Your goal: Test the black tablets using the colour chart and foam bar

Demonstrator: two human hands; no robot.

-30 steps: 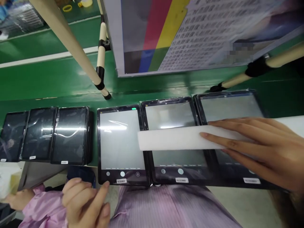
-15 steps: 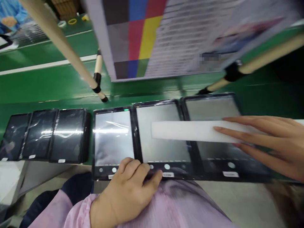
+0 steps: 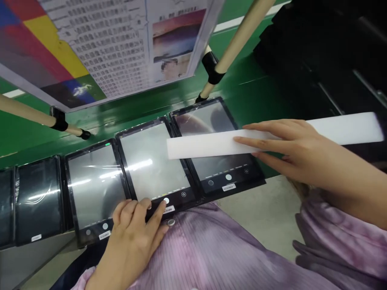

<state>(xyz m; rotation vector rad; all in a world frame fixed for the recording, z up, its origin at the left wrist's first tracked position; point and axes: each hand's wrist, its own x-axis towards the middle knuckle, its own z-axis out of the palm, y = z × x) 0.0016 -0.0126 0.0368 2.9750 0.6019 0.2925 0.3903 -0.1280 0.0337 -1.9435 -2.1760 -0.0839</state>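
My right hand (image 3: 287, 147) grips a long white bar (image 3: 201, 145), foam-like in look, with the fingers stretched along it. The bar lies across the view of the right lit tablet (image 3: 202, 121), and its left end overlaps the right side of the middle lit tablet (image 3: 148, 155). I cannot tell whether it touches the screens. My left hand (image 3: 133, 225) holds nothing; its index fingertip is at the white round button on the middle tablet's lower edge, while the other fingers are bent. Left of that stands another lit tablet (image 3: 90, 185), its lower corner partly behind my hand.
Dark-screened tablets (image 3: 39, 197) lie at the far left. A printed chart (image 3: 105, 48) with colour blocks and text hangs beyond the row, between beige poles (image 3: 242, 40) with black joints. Black stacked objects (image 3: 317, 60) fill the upper right. The bench (image 3: 248, 96) is green.
The view has turned to the right. Relative to the tablets, the white bar has shifted right. My left index fingertip has moved from the middle tablet's bottom edge up to its round button.
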